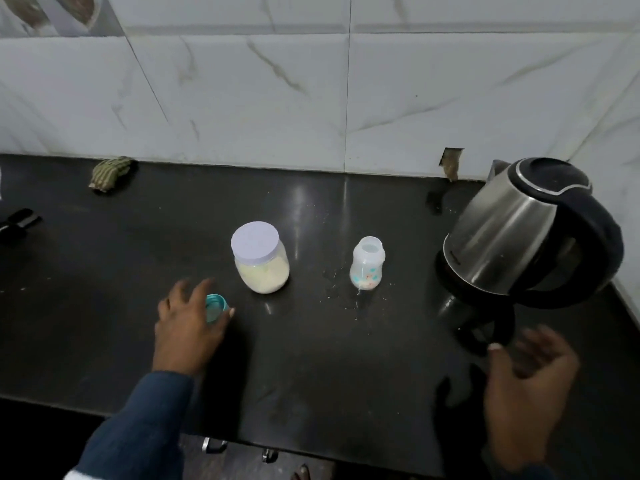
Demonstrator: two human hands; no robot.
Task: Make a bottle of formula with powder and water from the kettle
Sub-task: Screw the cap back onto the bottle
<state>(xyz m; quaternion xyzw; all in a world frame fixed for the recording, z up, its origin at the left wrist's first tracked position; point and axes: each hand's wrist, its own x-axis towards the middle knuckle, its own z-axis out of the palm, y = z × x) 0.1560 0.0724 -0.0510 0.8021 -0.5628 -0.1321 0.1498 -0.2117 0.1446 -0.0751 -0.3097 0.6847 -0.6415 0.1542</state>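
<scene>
A clear baby bottle (367, 263) stands uncapped on the black counter (311, 358), with spilled drops and powder specks around it. Left of it is a jar of pale formula powder (261, 259), its white lid on. The steel kettle (526, 230) with its black handle sits on its base at the right. My left hand (188, 327) lies over a teal bottle cap (216, 306) with fingers spread, the cap between forefinger and thumb. My right hand (530, 382) hovers, blurred, with loose fingers just below the kettle's handle and holds nothing.
A folded green cloth (110, 173) lies at the back left by the tiled wall. A dark object (19, 221) sits at the left edge. The counter's front edge runs below my hands, with drawer handles (214, 445) beneath it.
</scene>
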